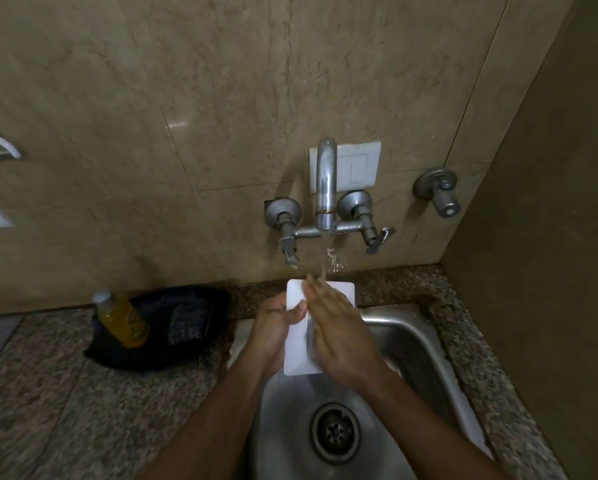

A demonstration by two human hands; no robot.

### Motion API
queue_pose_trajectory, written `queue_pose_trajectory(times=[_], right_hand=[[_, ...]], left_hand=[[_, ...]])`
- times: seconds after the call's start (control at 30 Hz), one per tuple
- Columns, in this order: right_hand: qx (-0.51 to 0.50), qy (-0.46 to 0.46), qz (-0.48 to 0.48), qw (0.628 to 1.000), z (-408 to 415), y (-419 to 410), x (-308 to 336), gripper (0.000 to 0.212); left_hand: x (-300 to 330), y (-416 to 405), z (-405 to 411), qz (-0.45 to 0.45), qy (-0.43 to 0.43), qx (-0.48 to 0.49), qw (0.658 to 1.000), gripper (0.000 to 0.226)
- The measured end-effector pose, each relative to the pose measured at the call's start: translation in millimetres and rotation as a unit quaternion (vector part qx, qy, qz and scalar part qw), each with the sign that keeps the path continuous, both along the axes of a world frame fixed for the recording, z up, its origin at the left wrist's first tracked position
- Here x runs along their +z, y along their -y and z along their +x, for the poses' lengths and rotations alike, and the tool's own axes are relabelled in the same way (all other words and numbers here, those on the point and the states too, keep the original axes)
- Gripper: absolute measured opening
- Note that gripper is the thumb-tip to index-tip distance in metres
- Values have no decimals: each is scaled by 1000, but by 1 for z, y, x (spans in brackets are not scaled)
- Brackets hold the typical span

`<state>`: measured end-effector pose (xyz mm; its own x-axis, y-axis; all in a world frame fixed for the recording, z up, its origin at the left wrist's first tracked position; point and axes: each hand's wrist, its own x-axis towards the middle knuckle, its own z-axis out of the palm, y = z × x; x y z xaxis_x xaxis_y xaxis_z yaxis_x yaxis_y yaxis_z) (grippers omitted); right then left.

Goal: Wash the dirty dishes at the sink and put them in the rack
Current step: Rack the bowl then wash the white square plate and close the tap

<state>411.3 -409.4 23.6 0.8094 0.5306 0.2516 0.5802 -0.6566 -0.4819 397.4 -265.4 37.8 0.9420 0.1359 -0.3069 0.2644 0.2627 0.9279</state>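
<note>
white rectangular plate, rounded corners, held over steel sink under tap, long axis pointing toward wall, water running onto its far end

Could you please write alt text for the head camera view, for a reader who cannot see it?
A person's left hand holds a white rectangular plate over a steel sink while the flat right hand rubs it under the running tap. A yellow soap bottle stands to the left.
</note>
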Motion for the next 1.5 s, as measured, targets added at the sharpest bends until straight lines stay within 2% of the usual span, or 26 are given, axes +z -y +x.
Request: queue_pose_trajectory(times=[0.1,0.23,0.33,0.37,0.5,0.57,0.63,0.73,0.8,0.87,0.9,0.97,1.0,1.03,1.07,1.1,1.13,1.2,1.23,1.27,1.33,1.5], right_hand=[[-66,-13,19,998,6,6,-2,65],[-26,-11,31,999,-1,7,-5,62],[-118,-78,99,985,0,10,-13,59],[-119,-77,91,986,-6,8,-14,61],[-12,33,-47,998,-30,3,-26,63],[-50,42,-59,996,-16,4,-25,65],[-67,37,-74,994,-10,0,-21,67],[52,61,-120,990,-23,11,-21,63],[29,67,-134,988,-19,23,-25,62],[-38,55,-116,991,-8,21,-27,64],[-38,57,-114,991,-8,20,-27,64],[26,66,-89,993,-13,28,-27,59],[37,53,-35,997,-16,39,-26,56],[1,34,49,998,-17,50,-27,53],[-77,7,152,985,-15,61,-30,51],[-165,-43,256,951,-10,68,-33,49],[-215,-132,346,903,-3,73,-36,45],[-212,-308,477,795,9,72,-43,31],[-212,-360,511,752,11,73,-43,26],[-214,-389,528,724,11,73,-42,25],[-205,-422,539,700,5,73,-37,26],[-152,-466,512,706,0,59,-37,33]], left_hand=[[-1,1,0,-12,-12,9,1000,17],[-3,-1,2,-12,-27,32,999,18],[-7,-2,-2,-44,-42,63,996,20],[-10,-3,-4,-56,-48,74,995,20],[-12,-5,-8,-112,-65,98,987,27],[-10,-3,-1,-118,-70,95,986,38],[-5,-2,10,-122,-71,86,986,38],[-5,0,22,-111,-96,91,985,30],[-10,9,25,-109,-107,80,985,29],[-9,21,28,-112,-111,72,985,30],[-9,25,30,-109,-111,66,986,30],[-8,26,33,-94,-115,68,987,26],[-8,25,33,-83,-118,70,987,25],[-9,25,33,-71,-122,67,988,24],[-10,27,33,-62,-123,57,989,23],[-10,30,32,-56,-121,43,990,22],[-9,36,33,-43,-116,30,992,21],[-4,46,37,3,-105,12,994,18],[-1,50,40,24,-100,11,995,19],[2,52,41,38,-100,10,994,21],[4,50,40,52,-96,22,994,25],[1,24,16,13,-127,32,991,48]])
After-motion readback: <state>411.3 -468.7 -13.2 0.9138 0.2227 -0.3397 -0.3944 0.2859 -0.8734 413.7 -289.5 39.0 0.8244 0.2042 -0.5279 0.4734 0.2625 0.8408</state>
